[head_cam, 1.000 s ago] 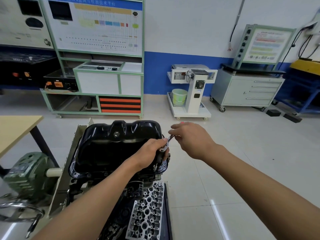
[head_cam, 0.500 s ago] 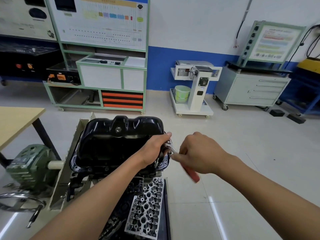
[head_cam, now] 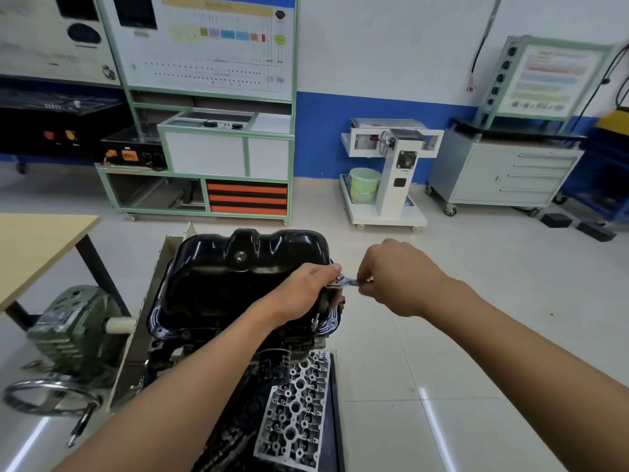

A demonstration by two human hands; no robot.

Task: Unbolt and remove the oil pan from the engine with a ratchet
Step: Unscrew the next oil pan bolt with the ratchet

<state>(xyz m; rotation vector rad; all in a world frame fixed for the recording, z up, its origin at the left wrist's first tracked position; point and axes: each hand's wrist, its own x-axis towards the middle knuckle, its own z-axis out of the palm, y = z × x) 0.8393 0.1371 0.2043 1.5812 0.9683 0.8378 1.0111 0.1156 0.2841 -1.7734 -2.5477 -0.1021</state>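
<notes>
Bright even indoor light, glare streaks on glossy floor (head_cam: 432, 434), wide-angle bowing at edges, slight softness

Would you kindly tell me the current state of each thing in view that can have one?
oil pan: seated in place, not yet lifted off.
ratchet: over the pan's right edge, held by both hands.
left hand: fingers curled round the ratchet head.
right hand: grips the ratchet handle.
cabinet drawers: all closed.

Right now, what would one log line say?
step: unbolting | left hand holds chrome ratchet head | right hand grips its handle | glossy black oil pan: on engine
</notes>
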